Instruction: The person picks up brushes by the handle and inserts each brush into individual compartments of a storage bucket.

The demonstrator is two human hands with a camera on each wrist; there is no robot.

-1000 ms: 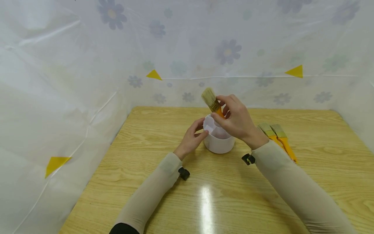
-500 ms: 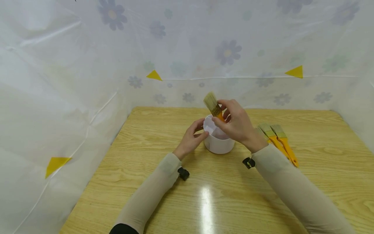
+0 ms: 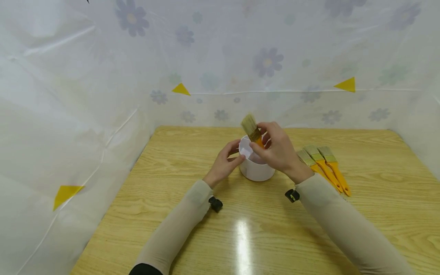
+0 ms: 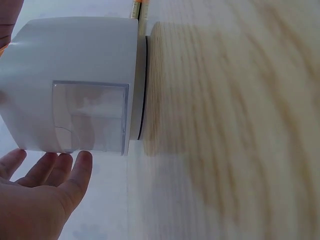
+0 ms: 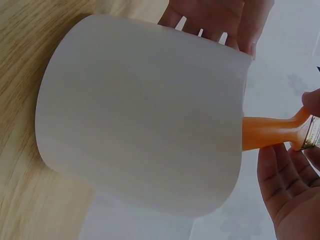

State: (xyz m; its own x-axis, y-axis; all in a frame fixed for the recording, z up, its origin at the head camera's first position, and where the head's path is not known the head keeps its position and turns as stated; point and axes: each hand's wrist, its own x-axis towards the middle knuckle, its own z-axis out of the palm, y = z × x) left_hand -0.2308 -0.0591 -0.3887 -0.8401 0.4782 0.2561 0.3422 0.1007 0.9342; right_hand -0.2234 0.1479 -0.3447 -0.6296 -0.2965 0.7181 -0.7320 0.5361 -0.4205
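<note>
My right hand (image 3: 277,151) pinches a paintbrush (image 3: 252,130) near its metal band, bristles up and leaning left. Its orange handle (image 5: 265,133) runs down behind the rim of a round white holder (image 3: 258,172). Inside the holder, dividers show, partly covered by the right hand. My left hand (image 3: 225,164) steadies the holder from the left, thumb at the near rim and fingers round the side. A clear window (image 4: 92,117) in the holder's wall shows in the left wrist view. The lower end of the brush handle is hidden inside the holder.
Several paintbrushes with orange handles, among them this outer one (image 3: 335,168), lie side by side right of the holder, partly behind my right forearm. The wooden table (image 3: 165,214) ends at a flower-patterned sheet (image 3: 213,57) at the back.
My right hand has lowered with the paintbrush, so its handle goes deeper into the holder. The left hand stays in place on the holder.
</note>
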